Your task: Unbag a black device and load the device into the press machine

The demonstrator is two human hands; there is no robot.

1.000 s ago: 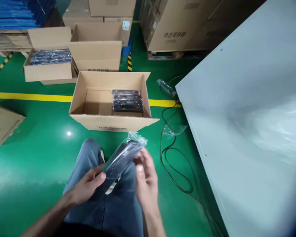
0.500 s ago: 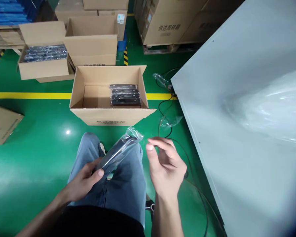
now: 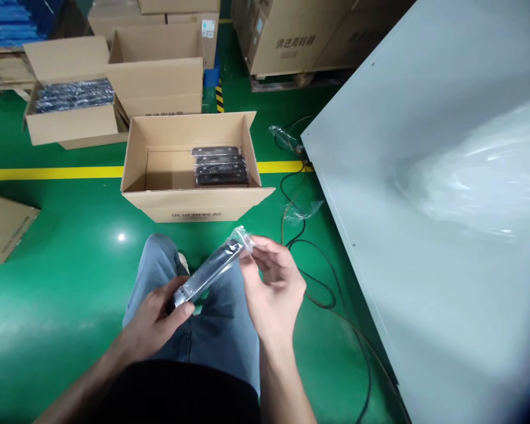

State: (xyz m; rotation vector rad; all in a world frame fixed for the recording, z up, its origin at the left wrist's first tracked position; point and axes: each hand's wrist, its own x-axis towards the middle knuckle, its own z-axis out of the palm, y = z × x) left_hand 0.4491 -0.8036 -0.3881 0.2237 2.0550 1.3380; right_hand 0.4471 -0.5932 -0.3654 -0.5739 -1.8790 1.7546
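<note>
A long dark part in a clear plastic bag (image 3: 212,268) slants over my lap; its exact kind I cannot make out. My left hand (image 3: 159,318) is closed around its lower end, thumb on top. At the upper end, my right hand (image 3: 274,277) pinches the loose, crumpled plastic between thumb and fingers. Just beyond both hands stands an open cardboard box (image 3: 198,206) on the floor. Inside it, several similar bagged dark parts (image 3: 221,166) lie in a row against the right side.
A large pale grey panel (image 3: 424,235) fills the right. Cables (image 3: 322,294) and plastic scraps (image 3: 302,210) lie on the green floor beside it. Behind are another open box (image 3: 154,82), a box of bagged items (image 3: 75,95) and stacked cartons (image 3: 295,41). A carton (image 3: 6,227) sits left.
My right hand has moved left and now pinches the bag's upper end, where before it was apart from it. The bagged part has turned slightly in my left hand.
</note>
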